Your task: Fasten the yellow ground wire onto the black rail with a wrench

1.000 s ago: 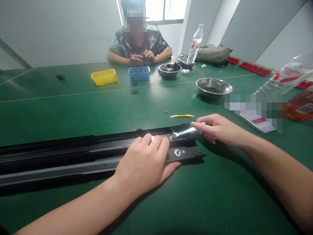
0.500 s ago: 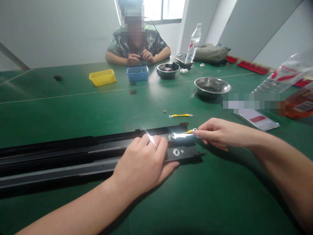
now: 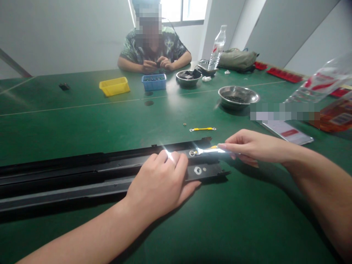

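Two long black metal rails [image 3: 110,170] lie side by side, running in from the left edge. My left hand [image 3: 159,181] is clamped over them near their right end, fingers curled over the top and thumb along the near side. In my right hand [image 3: 244,148], a shiny wrench [image 3: 206,150] is pinched between thumb and fingers. Its head is just right of a nut [image 3: 191,153] on the far rail. A bit of yellow wire [image 3: 213,147] shows behind the wrench, mostly hidden. On the near rail is a round metal fitting [image 3: 197,170].
Beyond the rails lie a yellow wire with ring terminals [image 3: 203,129] and a small nut [image 3: 184,124]. Farther back are a steel bowl [image 3: 238,97], a yellow bin [image 3: 114,86] and a blue bin [image 3: 154,82]. A co-worker [image 3: 155,55] sits opposite. Bottles [image 3: 316,82] stand right.
The wrench has shifted slightly to the right, and its head has come away from the nut. My right hand moved with it. My left hand holds its place on the rails.
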`<state>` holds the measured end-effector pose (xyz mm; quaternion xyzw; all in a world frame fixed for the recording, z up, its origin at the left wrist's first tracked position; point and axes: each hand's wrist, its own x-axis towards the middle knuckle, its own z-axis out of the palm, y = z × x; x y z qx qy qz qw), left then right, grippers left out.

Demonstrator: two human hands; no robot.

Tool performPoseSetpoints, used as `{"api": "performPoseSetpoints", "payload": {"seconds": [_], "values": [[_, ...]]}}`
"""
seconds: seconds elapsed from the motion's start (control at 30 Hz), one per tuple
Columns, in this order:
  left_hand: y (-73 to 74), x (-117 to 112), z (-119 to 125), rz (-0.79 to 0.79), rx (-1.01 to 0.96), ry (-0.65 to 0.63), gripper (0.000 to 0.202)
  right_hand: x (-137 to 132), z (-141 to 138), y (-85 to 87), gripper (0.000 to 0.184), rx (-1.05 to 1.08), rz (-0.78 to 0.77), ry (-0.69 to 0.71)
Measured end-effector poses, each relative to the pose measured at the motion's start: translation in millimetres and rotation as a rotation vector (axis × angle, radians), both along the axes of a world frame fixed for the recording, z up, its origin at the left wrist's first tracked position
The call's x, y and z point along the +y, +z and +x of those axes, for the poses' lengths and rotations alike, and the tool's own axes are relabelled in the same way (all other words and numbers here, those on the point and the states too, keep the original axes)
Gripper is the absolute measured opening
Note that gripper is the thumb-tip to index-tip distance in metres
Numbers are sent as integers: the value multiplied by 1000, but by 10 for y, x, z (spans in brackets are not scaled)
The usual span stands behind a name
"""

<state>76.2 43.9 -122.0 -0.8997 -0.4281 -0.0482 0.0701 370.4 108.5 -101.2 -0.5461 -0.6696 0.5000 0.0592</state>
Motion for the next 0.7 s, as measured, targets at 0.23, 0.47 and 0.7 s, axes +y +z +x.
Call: {"api": "performPoseSetpoints", "payload": {"seconds": [0.23,0.47,0.7], "values": [[12,-4,3,1,10,-1,50,27,-28,1,54,179,224,-229],[24,-1,-3,12,-8,-7,47,-10,-238,-69,55,371,289,-325],[6,-4,-11,1,-13,-7,45,40,-324,-228,55,425,244,-327]]}}
